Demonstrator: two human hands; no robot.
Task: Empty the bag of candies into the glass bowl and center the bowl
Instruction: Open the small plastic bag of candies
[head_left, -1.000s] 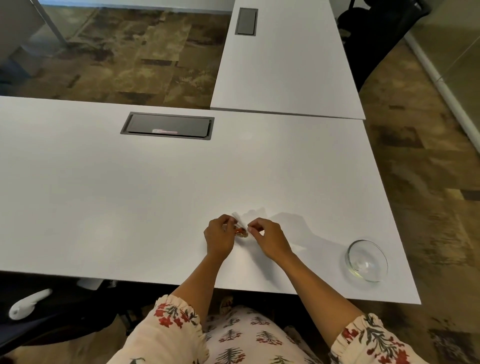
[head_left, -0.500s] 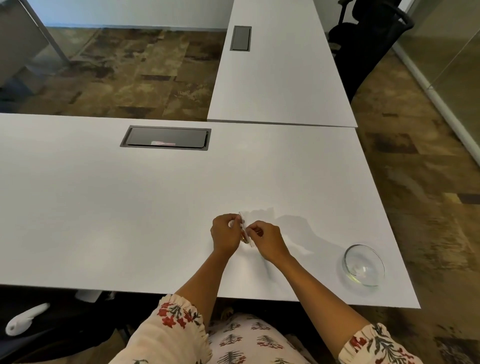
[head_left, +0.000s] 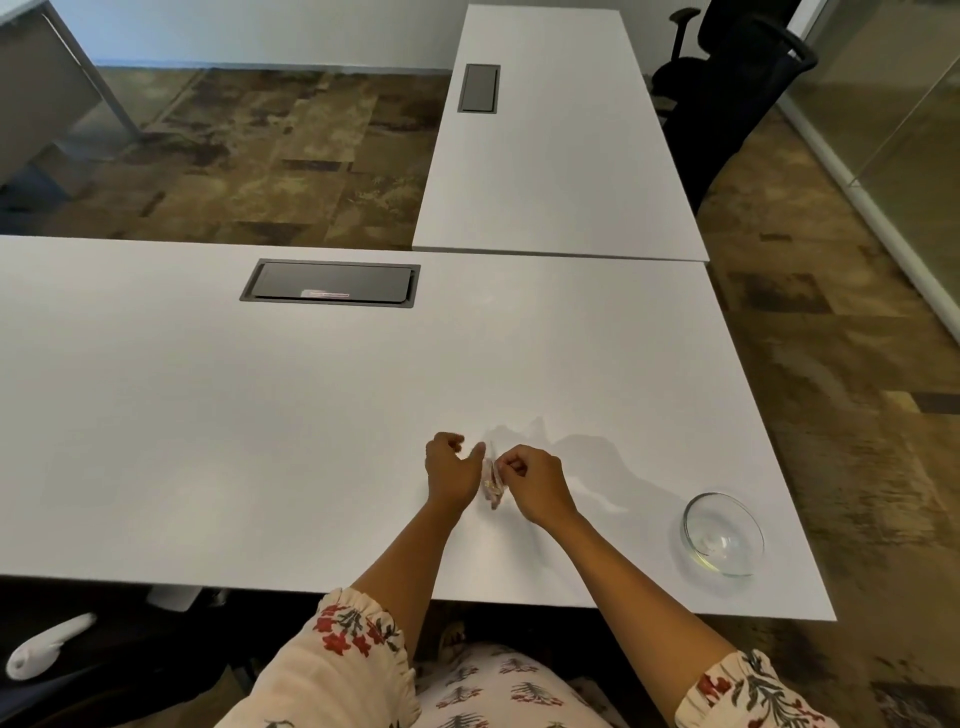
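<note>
A small clear bag of candies hangs edge-on just above the white table, between my two hands. My right hand pinches its upper edge from the right. My left hand is beside it on the left, fingers curled and thumb against the bag's top. Orange-red candies show at the bag's bottom. The glass bowl stands empty near the table's front right corner, well to the right of both hands.
A grey cable hatch is set into the table at the back. A second white table adjoins at the far right, with a black office chair beside it. The table's right edge runs close to the bowl.
The bag has turned from lying flat between my fingers to hanging upright and edge-on. My hands have drawn slightly apart at its top. The bowl has not moved.
</note>
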